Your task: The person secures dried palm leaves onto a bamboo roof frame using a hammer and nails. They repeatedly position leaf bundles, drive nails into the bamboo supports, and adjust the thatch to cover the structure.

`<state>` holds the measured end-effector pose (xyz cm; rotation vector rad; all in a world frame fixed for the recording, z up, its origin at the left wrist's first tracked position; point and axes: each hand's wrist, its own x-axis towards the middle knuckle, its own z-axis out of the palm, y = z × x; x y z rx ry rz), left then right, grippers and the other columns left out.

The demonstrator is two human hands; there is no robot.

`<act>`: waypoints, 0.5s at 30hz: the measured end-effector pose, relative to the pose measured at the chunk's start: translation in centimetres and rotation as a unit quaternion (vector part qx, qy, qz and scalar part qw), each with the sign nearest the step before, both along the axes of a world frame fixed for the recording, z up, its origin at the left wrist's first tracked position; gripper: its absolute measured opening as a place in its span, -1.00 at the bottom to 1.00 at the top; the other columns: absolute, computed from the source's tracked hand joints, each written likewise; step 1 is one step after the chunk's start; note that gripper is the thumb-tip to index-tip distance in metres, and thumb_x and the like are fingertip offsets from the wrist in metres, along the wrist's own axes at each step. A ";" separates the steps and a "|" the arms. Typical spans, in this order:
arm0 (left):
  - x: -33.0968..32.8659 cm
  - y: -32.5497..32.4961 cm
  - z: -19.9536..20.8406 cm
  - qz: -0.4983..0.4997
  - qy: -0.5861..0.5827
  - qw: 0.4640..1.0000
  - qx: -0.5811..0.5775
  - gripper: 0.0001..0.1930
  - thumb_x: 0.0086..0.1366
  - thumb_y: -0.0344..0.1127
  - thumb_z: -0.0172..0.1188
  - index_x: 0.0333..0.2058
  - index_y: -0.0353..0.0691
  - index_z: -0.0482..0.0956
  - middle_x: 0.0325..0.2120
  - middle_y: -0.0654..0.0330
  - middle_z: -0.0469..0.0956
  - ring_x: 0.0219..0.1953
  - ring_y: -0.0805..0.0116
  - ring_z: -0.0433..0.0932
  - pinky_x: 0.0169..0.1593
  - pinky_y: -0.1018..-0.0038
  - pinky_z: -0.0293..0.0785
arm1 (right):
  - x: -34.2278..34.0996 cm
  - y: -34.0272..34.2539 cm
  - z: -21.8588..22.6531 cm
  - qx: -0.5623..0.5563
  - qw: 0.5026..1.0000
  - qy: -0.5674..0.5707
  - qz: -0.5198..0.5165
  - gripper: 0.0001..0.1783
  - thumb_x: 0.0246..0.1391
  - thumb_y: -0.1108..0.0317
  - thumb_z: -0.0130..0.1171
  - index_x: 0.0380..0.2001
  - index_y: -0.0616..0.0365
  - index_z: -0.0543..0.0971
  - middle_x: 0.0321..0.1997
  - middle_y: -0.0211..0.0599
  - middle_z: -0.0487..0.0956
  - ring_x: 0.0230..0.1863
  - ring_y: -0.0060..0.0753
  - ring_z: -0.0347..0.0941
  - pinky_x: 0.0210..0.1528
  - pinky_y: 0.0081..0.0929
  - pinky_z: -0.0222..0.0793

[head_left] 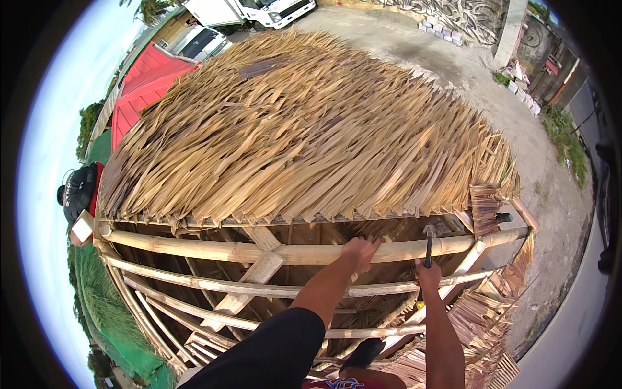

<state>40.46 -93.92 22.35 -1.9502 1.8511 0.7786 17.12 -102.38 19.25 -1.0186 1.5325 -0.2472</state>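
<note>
A thick bamboo pole point(311, 254) runs across the open roof frame just below the thatch. My left hand point(361, 251) rests at this pole with its fingers curled and pressed together; whatever lies in them, if anything, is too small to make out. To its right, my right hand point(428, 275) is closed round the dark handle of a hammer point(429, 244). The hammer stands head up in front of the pole, and a bit of yellow shows at the handle's lower end. Dried-leaf thatch point(311, 142) covers the slope beyond both hands.
Thinner bamboo poles point(259, 288) and a slanting wooden beam point(249, 282) cross openings beneath me. Loose dry leaves point(466, 324) lie at the lower right. Another person point(83, 191) is at the far left. A red roof point(149, 84) and a white truck point(259, 14) stand beyond.
</note>
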 end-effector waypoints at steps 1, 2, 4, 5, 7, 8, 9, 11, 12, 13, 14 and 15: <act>0.0 0.0 -0.1 0.019 0.014 1.000 -0.008 -0.20 0.01 -0.15 0.30 0.23 -0.25 0.24 -0.12 -0.05 0.57 -0.14 0.03 0.62 -0.11 0.18 0.57 | 0.3 -0.7 -0.3 0.003 1.000 -0.005 0.015 -0.78 0.08 0.27 0.33 -0.45 0.14 0.51 -0.67 -0.44 0.42 -0.71 -0.56 0.37 -0.70 -0.52 0.39; 0.1 0.2 -0.2 0.035 0.038 0.998 0.022 -0.22 0.01 -0.15 0.30 0.22 -0.25 0.25 -0.12 -0.04 0.57 -0.14 0.02 0.61 -0.12 0.17 0.57 | 0.6 -1.2 -0.7 -0.005 1.000 0.008 0.025 -0.79 0.06 0.29 0.33 -0.46 0.13 0.51 -0.66 -0.41 0.45 -0.69 -0.56 0.42 -0.69 -0.51 0.41; 0.0 0.6 -0.4 0.056 0.044 0.997 0.027 -0.26 0.01 -0.16 0.31 0.18 -0.23 0.28 -0.16 -0.01 0.58 -0.16 -0.01 0.62 -0.14 0.16 0.56 | 1.0 -1.7 -1.1 -0.018 0.995 0.067 0.072 -0.80 0.03 0.29 0.35 -0.43 0.15 0.55 -0.64 -0.35 0.50 -0.68 -0.49 0.46 -0.67 -0.46 0.42; 0.1 0.8 -0.5 0.057 0.055 0.996 0.048 -0.26 0.01 -0.17 0.30 0.18 -0.23 0.28 -0.17 -0.02 0.58 -0.17 -0.02 0.62 -0.14 0.15 0.56 | 1.2 -1.8 -1.2 0.002 0.991 0.107 0.086 -0.79 0.02 0.29 0.36 -0.42 0.16 0.56 -0.64 -0.31 0.51 -0.68 -0.45 0.47 -0.65 -0.43 0.42; -0.3 1.3 -0.6 0.069 0.046 0.995 0.051 -0.27 0.01 -0.20 0.30 0.18 -0.22 0.28 -0.19 -0.02 0.58 -0.20 -0.03 0.62 -0.15 0.14 0.56 | 1.2 -1.6 -0.9 -0.076 0.978 0.111 0.159 -0.73 -0.01 0.23 0.38 -0.42 0.21 0.59 -0.59 -0.20 0.56 -0.58 -0.22 0.53 -0.46 -0.26 0.45; -0.8 1.5 -0.8 0.062 0.075 0.994 0.048 -0.27 0.02 -0.22 0.28 0.20 -0.21 0.27 -0.21 -0.03 0.58 -0.20 0.00 0.63 -0.15 0.15 0.56 | 1.0 -1.4 -0.6 -0.105 0.967 0.132 0.189 -0.72 -0.02 0.22 0.38 -0.43 0.22 0.59 -0.58 -0.18 0.56 -0.55 -0.17 0.55 -0.41 -0.22 0.44; -0.8 1.5 -0.9 0.061 0.068 0.994 0.062 -0.27 0.02 -0.23 0.28 0.20 -0.21 0.26 -0.21 -0.03 0.58 -0.19 0.00 0.62 -0.14 0.15 0.56 | 1.2 -1.3 -0.2 -0.115 0.956 0.170 0.210 -0.71 -0.02 0.21 0.39 -0.43 0.22 0.59 -0.57 -0.16 0.57 -0.52 -0.12 0.56 -0.36 -0.19 0.44; -1.3 1.5 -1.3 0.061 0.063 0.992 0.091 -0.27 0.02 -0.24 0.27 0.21 -0.22 0.26 -0.20 -0.04 0.57 -0.17 0.01 0.62 -0.13 0.15 0.55 | 1.6 -1.4 0.9 -0.075 0.968 0.103 0.217 -0.71 -0.05 0.22 0.40 -0.45 0.21 0.58 -0.57 -0.18 0.55 -0.48 -0.12 0.52 -0.33 -0.21 0.40; -1.5 1.3 -1.4 0.056 0.080 0.992 0.086 -0.26 0.03 -0.24 0.27 0.22 -0.22 0.25 -0.20 -0.03 0.58 -0.18 0.01 0.62 -0.11 0.14 0.55 | 2.2 -1.5 1.4 -0.070 0.963 0.106 0.238 -0.69 -0.08 0.21 0.42 -0.46 0.20 0.55 -0.59 -0.20 0.53 -0.50 -0.16 0.49 -0.33 -0.23 0.39; -1.4 1.0 -1.7 0.050 0.085 0.991 0.087 -0.26 0.03 -0.24 0.27 0.23 -0.22 0.25 -0.19 -0.03 0.57 -0.18 0.02 0.63 -0.07 0.12 0.54 | 3.0 -1.8 1.8 -0.044 0.963 0.105 0.243 -0.67 -0.11 0.21 0.44 -0.45 0.19 0.52 -0.59 -0.22 0.52 -0.51 -0.21 0.48 -0.34 -0.25 0.39; -1.3 0.9 -1.7 0.058 0.087 0.991 0.085 -0.26 0.04 -0.23 0.28 0.22 -0.22 0.26 -0.17 -0.03 0.57 -0.17 0.02 0.63 -0.04 0.15 0.54 | 4.2 -2.0 2.1 -0.035 0.959 0.103 0.263 -0.66 -0.12 0.22 0.45 -0.42 0.17 0.52 -0.58 -0.22 0.52 -0.50 -0.24 0.49 -0.34 -0.25 0.40; -1.2 0.5 -1.9 0.075 0.074 0.992 0.074 -0.27 0.04 -0.22 0.28 0.21 -0.22 0.27 -0.16 -0.03 0.57 -0.17 0.03 0.63 -0.05 0.18 0.54 | 5.4 -2.2 2.4 -0.107 0.949 0.070 0.288 -0.70 -0.10 0.25 0.45 -0.43 0.14 0.53 -0.60 -0.31 0.51 -0.53 -0.38 0.45 -0.41 -0.36 0.37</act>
